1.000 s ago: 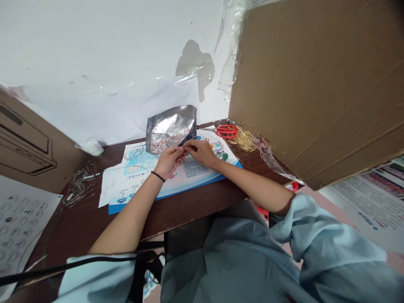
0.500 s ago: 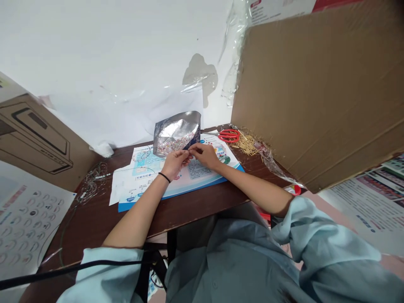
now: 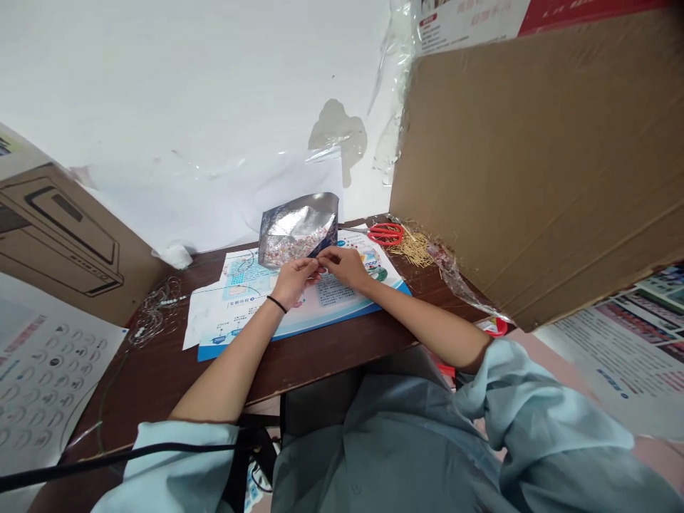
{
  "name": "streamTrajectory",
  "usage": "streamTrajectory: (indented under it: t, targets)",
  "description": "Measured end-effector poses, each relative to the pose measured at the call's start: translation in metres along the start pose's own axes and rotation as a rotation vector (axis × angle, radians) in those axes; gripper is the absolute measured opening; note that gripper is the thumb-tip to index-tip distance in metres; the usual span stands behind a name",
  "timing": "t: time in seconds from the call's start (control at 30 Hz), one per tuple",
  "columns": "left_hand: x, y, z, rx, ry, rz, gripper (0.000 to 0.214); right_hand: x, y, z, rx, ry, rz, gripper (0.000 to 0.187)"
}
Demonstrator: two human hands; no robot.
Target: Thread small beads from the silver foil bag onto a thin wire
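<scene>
My left hand [image 3: 295, 281] and my right hand [image 3: 345, 266] meet fingertip to fingertip over a printed sheet [image 3: 342, 303] on the dark table. Both are closed in a pinch, and whatever lies between the fingers is too small to make out. Just beyond them stands an open silver-lined pouch [image 3: 299, 217] holding many tiny, multicoloured beads [image 3: 291, 249]. A thin dark thread [image 3: 235, 291] runs across the paper on the left, near my left wrist.
Red-handled scissors [image 3: 385, 234] lie at the back right, beside a pile of thin golden sticks [image 3: 414, 246]. Tangled clear line [image 3: 160, 303] sits at the left. Cardboard boxes [image 3: 534, 157] flank the table, with a white wall [image 3: 214, 85] behind.
Both hands keep almost the same pinched pose at the same spot. The whole view has shifted slightly; the pouch and scissors have not moved on the table.
</scene>
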State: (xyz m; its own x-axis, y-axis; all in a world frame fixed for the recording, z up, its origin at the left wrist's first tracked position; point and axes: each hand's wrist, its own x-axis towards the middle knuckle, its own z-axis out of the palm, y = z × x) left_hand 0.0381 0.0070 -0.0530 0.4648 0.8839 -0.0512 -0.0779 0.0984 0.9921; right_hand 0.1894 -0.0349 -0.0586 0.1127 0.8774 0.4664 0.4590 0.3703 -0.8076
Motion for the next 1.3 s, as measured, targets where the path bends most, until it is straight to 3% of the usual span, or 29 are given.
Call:
streamTrajectory:
  t: [0.37, 1.07, 1.3]
  targets:
    - [0.000, 0.002, 0.001, 0.004, -0.023, -0.011, 0.039, 0.000, 0.003, 0.000, -0.022, 0.000, -0.014, 0.010]
    - [0.001, 0.000, 0.001, 0.160, 0.054, -0.015, 0.013, 0.000, 0.009, 0.001, -0.248, -0.052, -0.091, 0.013]
    - [0.001, 0.005, 0.003, -0.056, 0.083, -0.068, 0.010, -0.002, 0.005, 0.004, -0.258, -0.002, -0.124, 0.016]
